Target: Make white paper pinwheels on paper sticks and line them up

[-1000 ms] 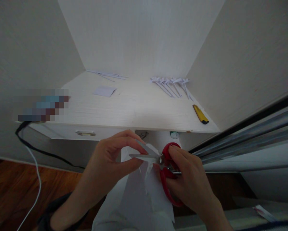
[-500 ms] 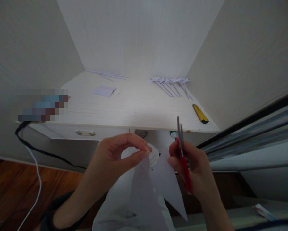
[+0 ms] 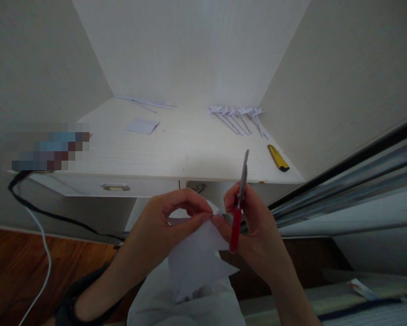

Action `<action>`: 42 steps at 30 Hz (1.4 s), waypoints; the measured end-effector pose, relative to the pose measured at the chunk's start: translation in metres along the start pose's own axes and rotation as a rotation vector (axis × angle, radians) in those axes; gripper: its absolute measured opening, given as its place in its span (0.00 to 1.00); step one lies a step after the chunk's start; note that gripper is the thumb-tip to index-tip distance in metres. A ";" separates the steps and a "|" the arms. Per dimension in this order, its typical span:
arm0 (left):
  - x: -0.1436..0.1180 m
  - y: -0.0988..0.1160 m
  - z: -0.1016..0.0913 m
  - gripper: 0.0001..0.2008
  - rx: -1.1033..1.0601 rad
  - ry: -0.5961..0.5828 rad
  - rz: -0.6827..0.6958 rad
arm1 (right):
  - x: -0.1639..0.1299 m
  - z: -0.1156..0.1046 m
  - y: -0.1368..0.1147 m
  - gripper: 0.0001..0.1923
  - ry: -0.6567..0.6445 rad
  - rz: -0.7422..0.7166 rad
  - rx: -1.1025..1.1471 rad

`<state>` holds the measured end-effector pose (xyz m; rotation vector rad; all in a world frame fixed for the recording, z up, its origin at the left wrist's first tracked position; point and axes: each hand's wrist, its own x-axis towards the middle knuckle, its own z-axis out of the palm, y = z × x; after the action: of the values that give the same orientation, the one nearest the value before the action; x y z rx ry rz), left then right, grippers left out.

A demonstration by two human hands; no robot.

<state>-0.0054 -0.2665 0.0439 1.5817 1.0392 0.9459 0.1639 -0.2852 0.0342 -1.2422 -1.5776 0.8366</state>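
Below the desk edge, my left hand (image 3: 176, 224) pinches the top of a white sheet of paper (image 3: 200, 258) between thumb and fingertips. The paper hangs down over my lap, with a pointed cut corner on its right side. My right hand (image 3: 254, 231) is closed around red-handled scissors (image 3: 238, 213), whose blades point up and away from me and look nearly together. The right thumb reaches the paper's top edge right beside the left fingertips. Whether it also grips the paper is hard to see.
On the white desk (image 3: 190, 154) lie thin paper sticks (image 3: 145, 103), a small folded paper (image 3: 142, 126), a row of paper pieces with stems (image 3: 237, 118) and a yellow-black cutter (image 3: 277, 157). A pixelated object (image 3: 50, 151) with a dark cable (image 3: 64, 217) is at the left.
My right hand has moved left to the paper beside my left fingertips, and the scissors have turned more upright. The paper has swung round and spread flatter. The view has shifted slightly.
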 end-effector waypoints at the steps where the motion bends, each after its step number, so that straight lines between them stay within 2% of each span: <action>1: 0.000 0.000 0.000 0.02 0.003 0.000 0.007 | -0.001 0.000 0.001 0.10 0.000 0.001 0.003; 5: -0.001 -0.002 0.001 0.05 -0.016 -0.020 0.037 | -0.004 -0.003 0.004 0.10 -0.031 0.030 0.048; 11: 0.000 -0.002 0.001 0.06 -0.078 -0.111 0.079 | -0.005 -0.002 0.005 0.11 -0.122 0.067 0.184; 16: 0.001 -0.001 0.001 0.08 -0.153 -0.152 0.040 | -0.004 -0.004 0.004 0.09 -0.168 0.109 0.226; 20: 0.000 -0.004 0.001 0.05 -0.188 -0.165 0.013 | -0.003 -0.004 0.002 0.08 -0.193 0.156 0.240; 27: 0.001 -0.007 0.004 0.02 -0.274 -0.133 -0.051 | -0.004 -0.004 0.003 0.07 -0.213 0.183 0.271; 33: 0.003 -0.008 0.005 0.03 -0.305 -0.124 -0.116 | -0.003 -0.006 0.004 0.06 -0.205 0.201 0.297; 36: 0.002 -0.008 0.003 0.03 -0.274 -0.067 -0.098 | -0.004 -0.008 0.007 0.07 -0.190 0.209 0.268; 42: -0.001 -0.013 -0.005 0.03 -0.264 0.198 -0.079 | -0.009 -0.016 0.023 0.07 -0.135 0.250 0.253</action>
<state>-0.0128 -0.2642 0.0317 1.2400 1.0560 1.1518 0.1866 -0.2886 0.0165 -1.2331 -1.3843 1.2619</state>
